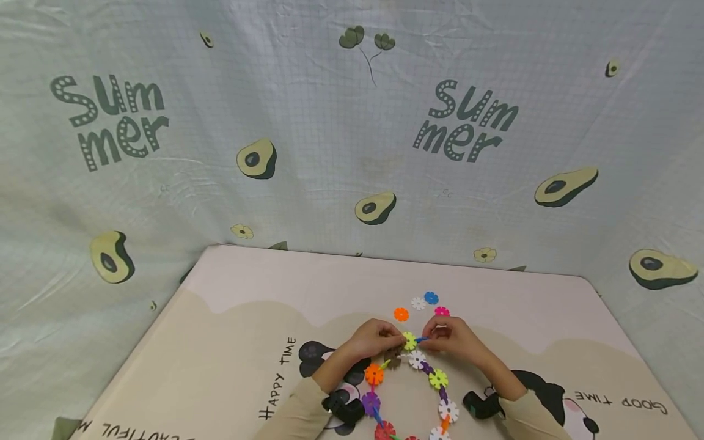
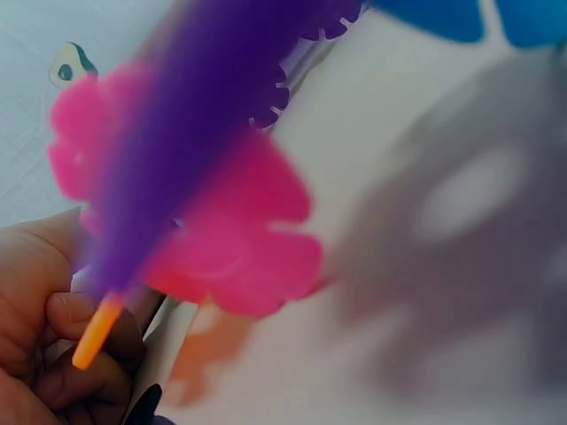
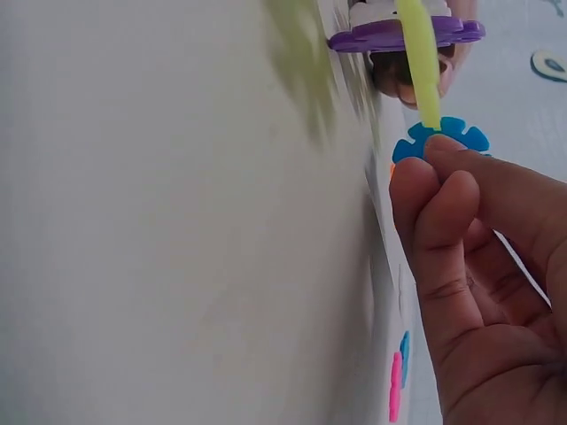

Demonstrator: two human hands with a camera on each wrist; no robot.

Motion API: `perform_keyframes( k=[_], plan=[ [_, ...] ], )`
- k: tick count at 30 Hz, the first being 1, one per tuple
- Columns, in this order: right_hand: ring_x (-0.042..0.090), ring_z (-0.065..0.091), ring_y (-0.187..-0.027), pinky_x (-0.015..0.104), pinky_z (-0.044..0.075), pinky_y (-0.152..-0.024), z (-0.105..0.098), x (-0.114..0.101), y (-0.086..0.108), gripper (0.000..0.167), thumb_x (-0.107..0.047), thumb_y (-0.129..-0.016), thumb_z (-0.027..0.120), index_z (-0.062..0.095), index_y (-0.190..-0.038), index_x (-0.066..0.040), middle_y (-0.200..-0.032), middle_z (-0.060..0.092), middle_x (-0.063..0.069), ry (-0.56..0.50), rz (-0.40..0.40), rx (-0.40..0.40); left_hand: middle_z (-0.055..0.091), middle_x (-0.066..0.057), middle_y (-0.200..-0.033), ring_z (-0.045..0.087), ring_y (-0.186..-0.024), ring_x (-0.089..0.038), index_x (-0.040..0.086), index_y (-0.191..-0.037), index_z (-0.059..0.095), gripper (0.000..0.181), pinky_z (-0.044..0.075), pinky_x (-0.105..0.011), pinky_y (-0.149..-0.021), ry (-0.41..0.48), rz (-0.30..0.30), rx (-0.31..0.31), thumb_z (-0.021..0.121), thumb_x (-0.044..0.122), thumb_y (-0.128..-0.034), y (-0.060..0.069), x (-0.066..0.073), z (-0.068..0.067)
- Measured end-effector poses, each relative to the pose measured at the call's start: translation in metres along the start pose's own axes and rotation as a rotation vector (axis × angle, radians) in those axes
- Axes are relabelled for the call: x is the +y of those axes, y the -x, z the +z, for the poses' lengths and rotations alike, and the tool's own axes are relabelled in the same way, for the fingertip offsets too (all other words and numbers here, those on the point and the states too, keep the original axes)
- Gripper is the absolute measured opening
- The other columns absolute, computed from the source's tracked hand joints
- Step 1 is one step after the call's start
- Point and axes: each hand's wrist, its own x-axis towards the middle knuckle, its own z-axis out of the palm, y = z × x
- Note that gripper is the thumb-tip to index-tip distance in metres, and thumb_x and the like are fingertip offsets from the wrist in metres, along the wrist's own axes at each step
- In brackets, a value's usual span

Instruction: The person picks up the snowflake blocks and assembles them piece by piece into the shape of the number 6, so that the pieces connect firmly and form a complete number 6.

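Observation:
Flower-shaped, notched plastic discs are joined into a curved chain on the table. In the head view my left hand (image 1: pixel 376 337) pinches the edge of a yellow-green disc (image 1: pixel 409 341) at the far end of the chain. My right hand (image 1: pixel 451 335) pinches a blue disc (image 3: pixel 440 137), seen edge-on in the head view and against the yellow-green disc. Whether their slots are fully joined I cannot tell. In the right wrist view a purple disc (image 3: pixel 407 35) is near the left fingers. Close to the left wrist camera are a pink disc (image 2: pixel 257 230) and a blurred purple disc (image 2: pixel 190 115).
Loose discs lie beyond the hands: orange (image 1: pixel 401 314), white (image 1: pixel 418 304), blue (image 1: pixel 431 297) and pink (image 1: pixel 442 311). The chain's white disc (image 1: pixel 448 410) and purple disc (image 1: pixel 371 403) lie nearer me. A printed cloth (image 1: pixel 330 122) stands behind the table (image 1: pixel 247 275).

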Motion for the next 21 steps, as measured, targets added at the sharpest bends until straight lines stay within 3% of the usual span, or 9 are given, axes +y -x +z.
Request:
perform_keyframes(
  k=[12,21],
  plan=[
    [0.019,0.063,-0.059,0.025,0.053,-0.056,0.0008,0.0015,-0.0050,0.006,0.005,-0.084,0.070,0.064,-0.084,0.004,-0.077,0.064,0.019,-0.027,-0.056,-0.020,0.071,-0.011,-0.080,0.051,-0.068,-0.006,-0.004,-0.089,0.074,0.016,0.041,-0.017,-0.063,0.070,-0.001,-0.001,0.069,0.011,-0.0903,0.0004,0.0006,-0.0009],
    [0.015,0.063,-0.061,0.026,0.054,-0.059,0.0050,0.0050,-0.0057,0.007,0.004,-0.084,0.070,0.064,-0.087,0.006,-0.079,0.064,0.021,-0.062,-0.020,-0.040,0.071,-0.012,-0.079,0.051,-0.067,-0.005,-0.004,-0.088,0.073,0.016,0.042,-0.018,-0.064,0.072,0.007,-0.019,0.069,0.011,-0.0899,0.0018,0.0015,-0.0012]
  ],
)
